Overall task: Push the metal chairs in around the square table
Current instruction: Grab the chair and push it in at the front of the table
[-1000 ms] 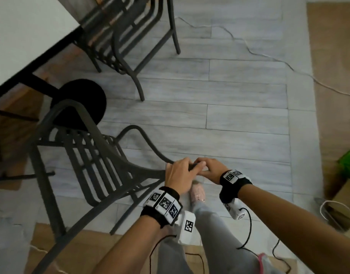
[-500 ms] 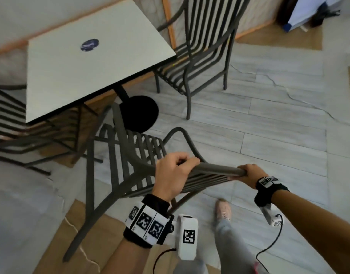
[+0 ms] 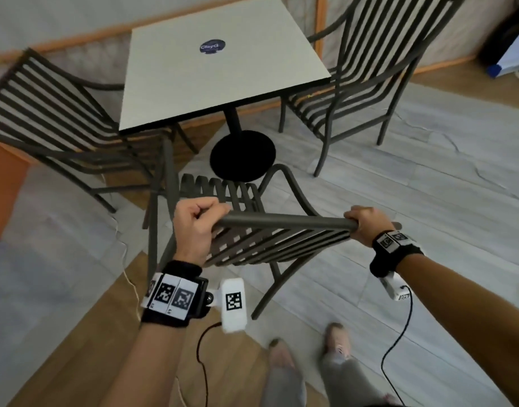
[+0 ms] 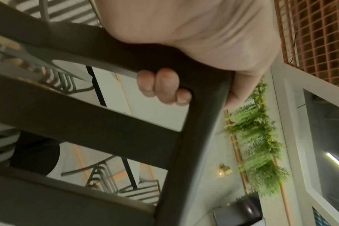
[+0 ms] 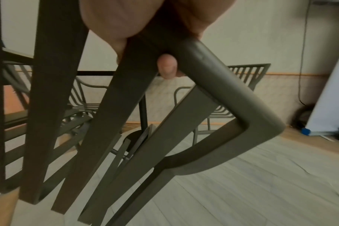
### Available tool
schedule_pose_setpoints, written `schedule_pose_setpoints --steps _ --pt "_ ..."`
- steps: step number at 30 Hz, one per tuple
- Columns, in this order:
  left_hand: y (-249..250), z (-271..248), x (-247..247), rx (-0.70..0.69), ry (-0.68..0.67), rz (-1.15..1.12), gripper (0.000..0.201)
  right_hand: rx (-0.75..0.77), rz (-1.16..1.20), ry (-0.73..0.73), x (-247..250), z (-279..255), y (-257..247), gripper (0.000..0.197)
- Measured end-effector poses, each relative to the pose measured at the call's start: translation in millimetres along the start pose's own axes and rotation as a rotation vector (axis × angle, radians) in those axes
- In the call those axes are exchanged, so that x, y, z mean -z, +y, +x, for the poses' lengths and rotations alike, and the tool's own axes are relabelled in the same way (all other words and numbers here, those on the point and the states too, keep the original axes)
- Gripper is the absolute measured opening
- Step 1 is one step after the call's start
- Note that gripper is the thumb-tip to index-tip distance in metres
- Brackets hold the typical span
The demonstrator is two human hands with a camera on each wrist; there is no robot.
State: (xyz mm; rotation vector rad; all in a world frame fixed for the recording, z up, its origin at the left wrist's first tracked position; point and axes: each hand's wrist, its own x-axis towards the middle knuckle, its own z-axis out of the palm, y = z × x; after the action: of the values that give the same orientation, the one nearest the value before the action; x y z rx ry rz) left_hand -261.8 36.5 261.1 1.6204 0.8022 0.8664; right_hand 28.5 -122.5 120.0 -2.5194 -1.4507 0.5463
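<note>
Left hand [image 3: 198, 227]: grasping near chair [image 3: 281, 223] top rail, as before.
Right hand [image 3: 366, 224]: grasping rail's far corner.
Chair: now closer to the surface [image 3: 223, 77].

Both arms reach forward and down from the lower edge of the head view, forearms bare, each wrist wrapped in a black band carrying white blocks with black-and-white square markers. The left hand [image 3: 195, 227] is closed in a fist over the left end of the top rail of the chair [image 3: 284, 223], knuckles up, thumb toward the middle; in the left wrist view its fingertips [image 4: 165, 85] curl under the rail at the corner. The right hand [image 3: 368, 224] wraps the right end of the same rail, well apart from the left, one fingertip [image 5: 167, 67] showing beneath it. Below, two legs and shoes appear blurred.
</note>
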Motion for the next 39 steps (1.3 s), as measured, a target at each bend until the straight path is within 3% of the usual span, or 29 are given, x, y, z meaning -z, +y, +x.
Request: schedule_pose_setpoints --steps 3,7,12,14,17,19,21,24,30,35,39 --pt "-1.2 -1.3 15.5 0.006 0.067 -0.036 0.026 0.058 -0.054 0.014 4.2 -1.7 -12.2 0.020" --pt "-10.2 -3.0 40.0 0.018 0.137 -0.156 0.017 0.122 -0.144 0.113 13.5 -0.5 -26.7 0.018" --pt "-42.3 -5.3 65.7 0.035 0.250 -0.348 0.021 0.283 -0.167 0.264 41.0 11.1 -42.7 0.021" --pt "-59.7 -10.8 76.9 0.070 0.311 -0.396 0.031 0.353 -0.192 0.262 47.8 12.4 -52.7 0.021" --pt "-84.1 -12.3 93.7 0.155 0.363 -0.456 0.027 0.393 -0.289 0.244 47.9 8.8 -69.2 0.016" --pt "-98.5 -13.2 98.8 0.250 0.447 -0.470 0.042 0.412 -0.328 0.229 42.9 4.2 -77.1 0.015" --pt "-112.2 -14.2 101.8 0.254 0.431 -0.437 0.051 0.415 -0.351 0.226 37.3 0.8 -80.3 0.015" --pt "-130.6 -14.4 109.1 0.265 0.328 -0.349 0.037 0.426 -0.356 0.232 31.3 -0.9 -84.5 0.021" --pt "-163.7 -45.6 133.0 0.334 0.345 -0.139 0.043 0.569 -0.292 0.263 -1.5 -19.4 -96.4 0.015" --pt "-184.5 -80.7 133.5 0.393 0.318 0.077 0.019 0.572 -0.249 0.272 -37.4 -42.5 -84.0 0.013" --pt "-190.5 -93.3 132.6 0.390 0.277 0.185 0.024 0.558 -0.234 0.253 -45.7 -54.0 -74.6 0.020"
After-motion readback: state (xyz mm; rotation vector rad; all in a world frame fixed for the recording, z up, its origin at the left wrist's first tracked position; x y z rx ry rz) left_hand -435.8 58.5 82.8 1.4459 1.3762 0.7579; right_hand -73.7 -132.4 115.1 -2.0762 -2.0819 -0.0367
